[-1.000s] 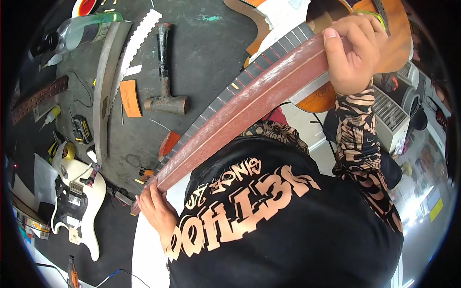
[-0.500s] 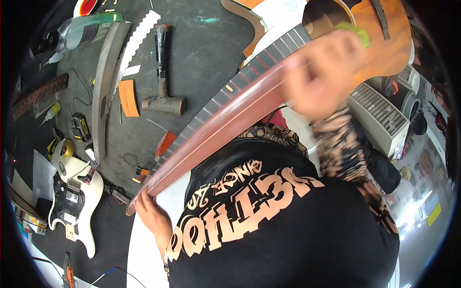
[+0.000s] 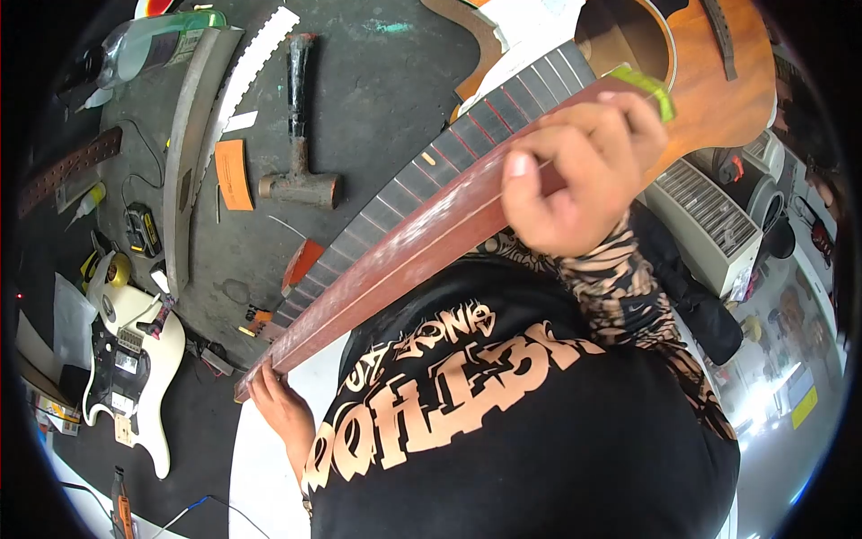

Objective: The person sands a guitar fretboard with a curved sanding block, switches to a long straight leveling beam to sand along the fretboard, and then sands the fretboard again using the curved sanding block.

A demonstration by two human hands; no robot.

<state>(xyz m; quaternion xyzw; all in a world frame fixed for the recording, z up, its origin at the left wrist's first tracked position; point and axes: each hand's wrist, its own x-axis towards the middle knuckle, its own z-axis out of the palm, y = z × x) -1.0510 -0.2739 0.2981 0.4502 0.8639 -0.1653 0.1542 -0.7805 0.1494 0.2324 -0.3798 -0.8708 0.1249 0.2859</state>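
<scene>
A long reddish-brown sanding beam (image 3: pixel 395 247), streaked with pale dust, lies lengthwise along the dark fretboard (image 3: pixel 456 148) of an acoustic guitar (image 3: pixel 718 99). My right hand (image 3: pixel 579 171) is closed around the beam's upper end, near the soundhole, thumb on the near side. A yellow-green piece (image 3: pixel 645 87) shows at that end, beyond my fingers. At the lower end, my left hand (image 3: pixel 280 404) has its fingers laid over the beam's edge; its thumb is hidden. The beam covers the near side of the fretboard, and fret lines show along the far side.
On the dark bench lie a hammer (image 3: pixel 302 184), an orange card (image 3: pixel 234 175), a curved metal bar (image 3: pixel 190 153) and a white notched strip (image 3: pixel 244 90). A white electric guitar body (image 3: pixel 153 395) rests at left. A grey slatted appliance (image 3: pixel 705 207) stands at right.
My right hand, blurred before, has moved down and left, with the beam's upper end shifting the same way. My left hand stays at the lower end. The whole view has shifted slightly.
</scene>
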